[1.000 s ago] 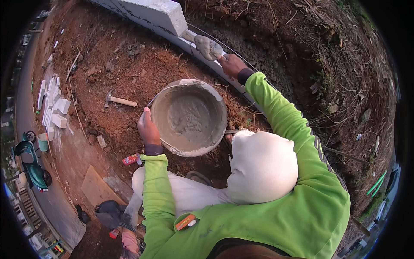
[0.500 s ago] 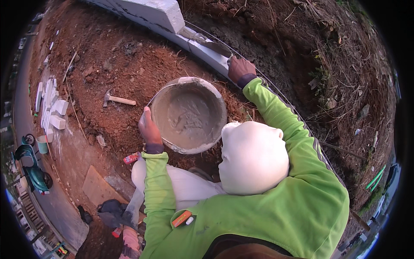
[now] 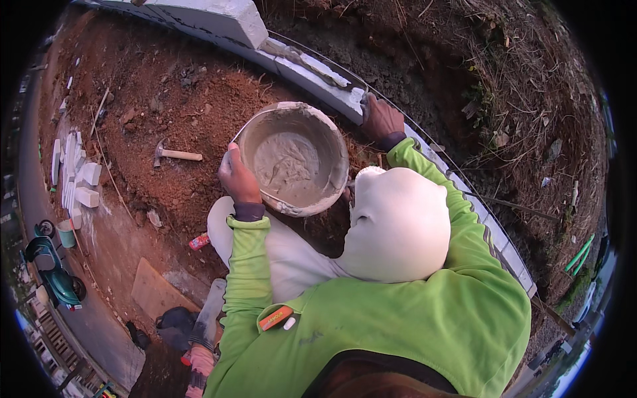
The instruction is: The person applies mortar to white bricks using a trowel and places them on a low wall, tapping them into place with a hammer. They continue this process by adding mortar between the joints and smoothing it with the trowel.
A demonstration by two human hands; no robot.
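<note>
A round bucket [image 3: 337, 142] of wet grey mortar [image 3: 288, 161] tilts on the soil before me. My left hand [image 3: 240, 178] is closed on its near-left rim, beside the thin wire handle. Farther right, my right hand [image 3: 383, 122] is closed at the top of a low white block wall [image 3: 302, 73]. It holds a trowel, whose blade hardly shows now; the earlier frame shows it better. Patches of mortar [image 3: 325, 66] lie along the wall's top, next to a taller white block [image 3: 229, 16].
A claw hammer [image 3: 179, 154] lies on red soil left of the bucket. Loose white blocks [image 3: 86, 186], a green bucket [image 3: 66, 235] and a green scooter [image 3: 53, 265] stand farther left. A string line runs along the wall. My knee in white trousers [image 3: 398, 225] is close to the bucket.
My right hand has turned and moved slightly right and nearer along the wall; the trowel blade no longer shows flat. Mortar now shows on the wall top. The bucket has tipped a little.
</note>
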